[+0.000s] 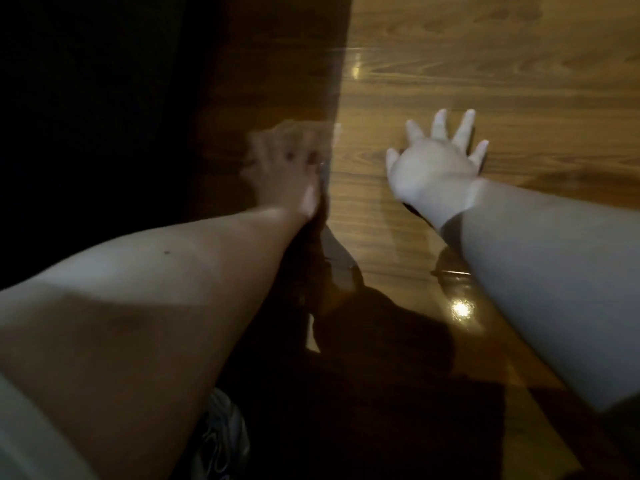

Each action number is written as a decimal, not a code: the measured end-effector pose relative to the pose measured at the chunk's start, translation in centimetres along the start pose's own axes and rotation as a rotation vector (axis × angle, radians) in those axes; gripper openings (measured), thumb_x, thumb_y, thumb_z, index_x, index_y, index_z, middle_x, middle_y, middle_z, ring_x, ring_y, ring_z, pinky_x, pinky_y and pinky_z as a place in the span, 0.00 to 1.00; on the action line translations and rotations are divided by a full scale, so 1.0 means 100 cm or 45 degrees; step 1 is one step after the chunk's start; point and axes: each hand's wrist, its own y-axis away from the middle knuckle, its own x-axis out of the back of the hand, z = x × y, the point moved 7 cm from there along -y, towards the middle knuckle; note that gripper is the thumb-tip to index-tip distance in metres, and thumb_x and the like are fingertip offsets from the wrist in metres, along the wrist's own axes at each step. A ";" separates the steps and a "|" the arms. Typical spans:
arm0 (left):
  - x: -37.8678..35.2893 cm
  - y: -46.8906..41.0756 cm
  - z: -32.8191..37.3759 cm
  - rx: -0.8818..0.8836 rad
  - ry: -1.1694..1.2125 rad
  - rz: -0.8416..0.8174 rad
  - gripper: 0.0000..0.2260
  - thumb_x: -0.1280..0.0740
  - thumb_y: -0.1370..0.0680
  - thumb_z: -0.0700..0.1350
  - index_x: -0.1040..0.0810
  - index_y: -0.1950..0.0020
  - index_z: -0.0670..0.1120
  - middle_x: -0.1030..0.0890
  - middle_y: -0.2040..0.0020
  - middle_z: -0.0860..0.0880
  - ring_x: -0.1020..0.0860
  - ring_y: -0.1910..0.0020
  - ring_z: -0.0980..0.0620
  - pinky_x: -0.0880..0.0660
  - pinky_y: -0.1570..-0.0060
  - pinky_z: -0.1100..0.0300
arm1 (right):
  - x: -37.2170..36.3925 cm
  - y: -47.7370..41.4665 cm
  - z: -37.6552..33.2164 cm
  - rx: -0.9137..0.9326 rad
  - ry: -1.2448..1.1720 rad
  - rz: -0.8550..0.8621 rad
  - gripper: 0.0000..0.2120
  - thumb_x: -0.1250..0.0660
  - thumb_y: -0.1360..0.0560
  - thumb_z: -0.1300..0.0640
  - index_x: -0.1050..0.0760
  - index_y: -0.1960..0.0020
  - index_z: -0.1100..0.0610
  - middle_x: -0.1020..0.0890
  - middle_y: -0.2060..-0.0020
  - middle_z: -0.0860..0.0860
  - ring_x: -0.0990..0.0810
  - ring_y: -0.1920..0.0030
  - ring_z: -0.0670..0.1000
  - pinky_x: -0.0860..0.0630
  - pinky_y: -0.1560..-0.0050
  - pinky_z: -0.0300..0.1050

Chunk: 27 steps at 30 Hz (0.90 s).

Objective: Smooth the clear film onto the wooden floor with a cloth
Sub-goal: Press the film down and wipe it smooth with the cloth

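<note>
Spread wide, the right hand (pixel 433 168) lies palm-down on the glossy brown wooden floor (pixel 519 81), fingers straight and fanned apart, in the brightly lit part of the boards towards the far side of what is visible. The left hand (pixel 287 168) is level with it and near it, just inside a deep shadow that covers the whole left side of the floor. It is smeared by motion blur, so whether its fingers are spread or grip anything cannot be told. The clear film (pixel 453 299) is hard to separate from the shiny boards. The likeliest sign of it is a slick patch with a bright glint and a thin dark line beside the right forearm, on the near side of the floor. A patterned grey-and-white fabric (pixel 221 434) shows below the left forearm at the nearest edge.
</note>
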 end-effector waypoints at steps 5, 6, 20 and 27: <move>0.011 -0.049 -0.009 -0.396 -0.101 -0.067 0.24 0.46 0.18 0.53 0.47 0.23 0.60 0.53 0.21 0.46 0.55 0.23 0.40 0.51 0.26 0.41 | -0.008 -0.010 -0.005 -0.021 -0.045 0.045 0.29 0.51 0.22 0.39 0.57 0.24 0.39 0.61 0.23 0.53 0.66 0.25 0.62 0.61 0.28 0.65; 0.012 -0.059 -0.039 -0.127 -0.075 -0.039 0.24 0.47 0.18 0.53 0.48 0.22 0.58 0.53 0.21 0.44 0.54 0.23 0.37 0.52 0.26 0.41 | -0.014 -0.008 -0.008 0.018 -0.063 0.091 0.29 0.51 0.22 0.39 0.59 0.24 0.38 0.62 0.23 0.54 0.66 0.25 0.61 0.61 0.28 0.64; 0.017 -0.051 0.091 -0.494 0.359 -0.034 0.24 0.43 0.20 0.42 0.38 0.24 0.49 0.48 0.22 0.38 0.46 0.24 0.41 0.56 0.28 0.58 | -0.056 0.016 -0.021 0.119 0.002 0.358 0.28 0.53 0.22 0.40 0.53 0.23 0.43 0.58 0.23 0.55 0.62 0.24 0.58 0.62 0.29 0.64; 0.013 -0.067 -0.079 0.174 0.012 0.113 0.24 0.47 0.19 0.52 0.46 0.22 0.57 0.53 0.21 0.42 0.53 0.24 0.36 0.52 0.26 0.42 | -0.056 0.017 -0.020 0.095 0.000 0.401 0.29 0.52 0.23 0.41 0.50 0.23 0.43 0.54 0.23 0.56 0.58 0.24 0.59 0.62 0.29 0.64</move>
